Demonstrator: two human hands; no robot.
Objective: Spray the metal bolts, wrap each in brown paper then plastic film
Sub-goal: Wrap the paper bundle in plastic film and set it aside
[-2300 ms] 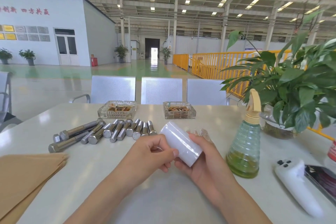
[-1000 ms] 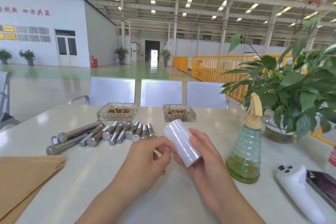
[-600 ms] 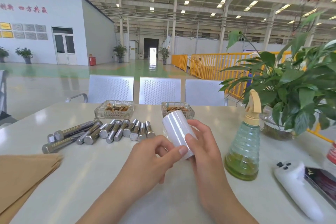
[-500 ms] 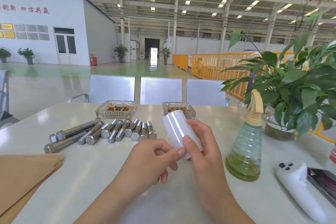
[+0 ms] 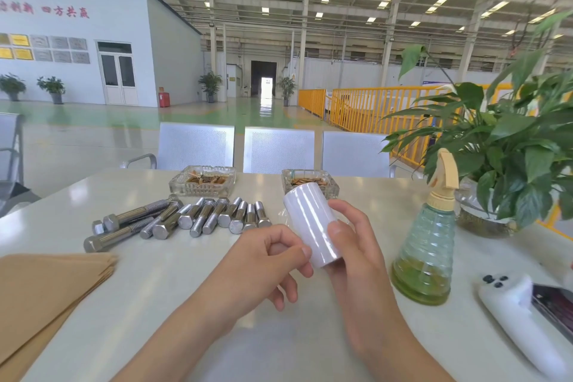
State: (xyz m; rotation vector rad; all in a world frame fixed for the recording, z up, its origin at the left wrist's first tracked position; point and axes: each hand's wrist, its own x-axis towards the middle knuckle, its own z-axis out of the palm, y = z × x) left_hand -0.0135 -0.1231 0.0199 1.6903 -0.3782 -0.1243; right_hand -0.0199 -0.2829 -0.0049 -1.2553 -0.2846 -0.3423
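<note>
head view: two hands over one table [image 5: 155, 304]
film roll [image 5: 311, 225]: one, gripped by right hand [image 5: 353, 245]
left hand [image 5: 263, 260]: pinching at roll's edge
bolts [image 5: 186, 220]: about eleven, far left
brown paper [image 5: 43, 285]: one stack
spray bottle [image 5: 426, 245]: one, right

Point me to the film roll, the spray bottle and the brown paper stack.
film roll [image 5: 311, 226], head view, middle of its white side
spray bottle [image 5: 423, 254], head view, ribbed clear body
brown paper [image 5: 46, 285], head view, top sheet of the stack

head cam | worn on the person's head — faces forward and down | close over table [image 5: 155, 304], hall beyond
</note>
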